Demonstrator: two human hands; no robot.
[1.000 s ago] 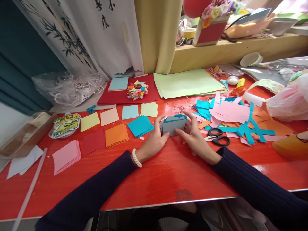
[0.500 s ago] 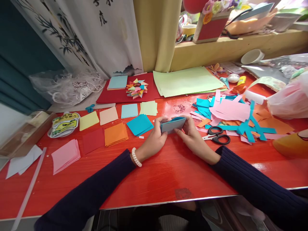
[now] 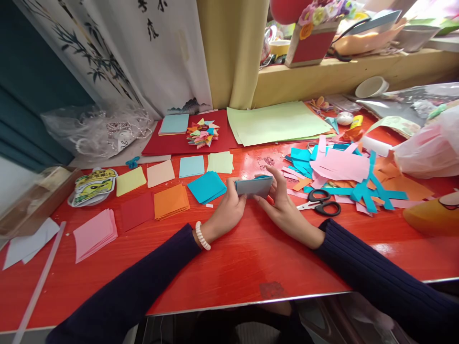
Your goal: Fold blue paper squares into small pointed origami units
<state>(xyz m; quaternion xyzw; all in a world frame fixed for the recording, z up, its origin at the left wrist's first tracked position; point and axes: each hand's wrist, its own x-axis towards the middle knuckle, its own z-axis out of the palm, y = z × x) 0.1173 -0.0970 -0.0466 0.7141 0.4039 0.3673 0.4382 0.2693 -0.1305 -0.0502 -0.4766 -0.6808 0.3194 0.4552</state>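
A folded blue-grey paper [image 3: 255, 187], with a brighter blue layer along its top edge, is held up above the red table [image 3: 222, 267]. My left hand [image 3: 229, 210] pinches its left end between thumb and fingers. At the other end is my right hand [image 3: 283, 208], its fingers spread and raised around the paper's right edge, the thumb tip near the lower side. Left of my hands lie square paper stacks: bright blue [image 3: 207, 187], orange [image 3: 171, 201], dark red [image 3: 136, 211] and pink [image 3: 95, 235].
Black-handled scissors [image 3: 321, 202] lie right of my right hand, beside a heap of paper scraps [image 3: 340, 165]. Large light green sheets [image 3: 279, 123] and a folded multicoloured paper piece [image 3: 202, 133] are at the back. A clear strip [image 3: 41, 282] lies far left.
My right hand's fingers have opened and lifted from their closer hold on the paper's right end. The paper and my left hand have shifted slightly left.
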